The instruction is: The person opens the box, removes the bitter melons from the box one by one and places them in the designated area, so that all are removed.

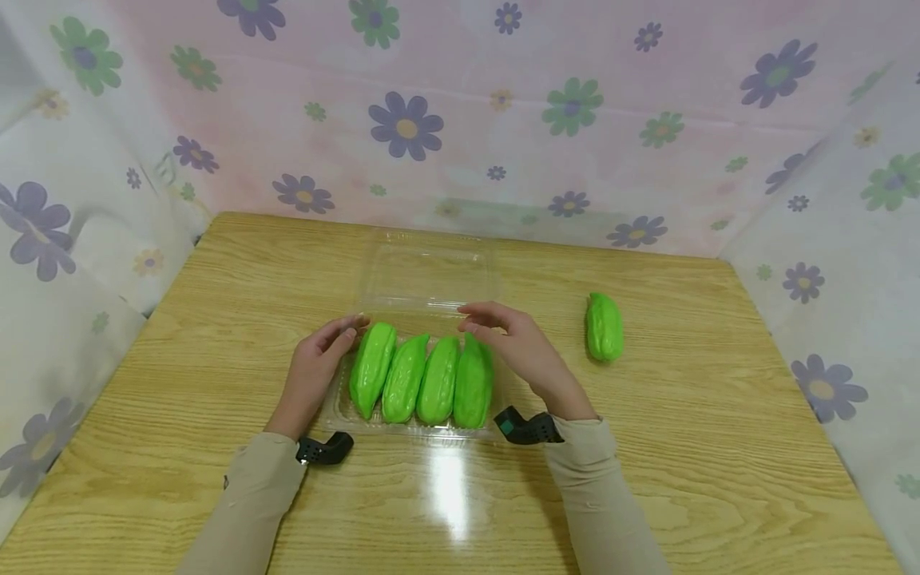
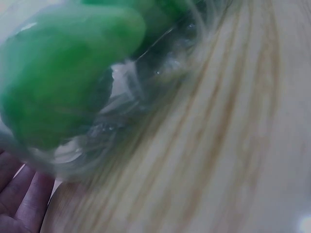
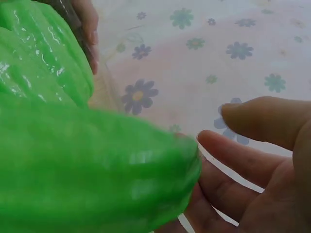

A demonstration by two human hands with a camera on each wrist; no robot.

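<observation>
Green pods (image 1: 438, 379): four, ridged and glossy, side by side in the clear tray; the leftmost has its narrow end toward the person, the other three away.
Loose pod (image 1: 604, 327): one, same green, lying on the desk to the right, well apart from the tray, narrow end away from the person.
Clear tray (image 1: 336, 417): see-through plastic, on the desk between the two hands, the pods covering most of its floor.
Clear lid (image 1: 431, 275): see-through plastic, lying open on the far side of the tray.
Left hand (image 1: 321, 356): at the tray's left side, fingers loosely extended beside the leftmost pod; no pod in its grasp.
Right hand (image 1: 523, 348): at the far end of the rightmost pod, thumb and forefinger spread apart, nothing clasped; whether the fingertips touch the pod cannot be told.
Wrist devices (image 1: 528, 427): black, one per wrist.
Sleeves (image 1: 607, 495): beige, both arms.
Desk (image 1: 719, 383): wood grain, bright reflection in front of the tray.
Fabric backdrop (image 1: 460, 96): pale, printed with purple, green and yellow flowers, behind the desk and at both sides.
</observation>
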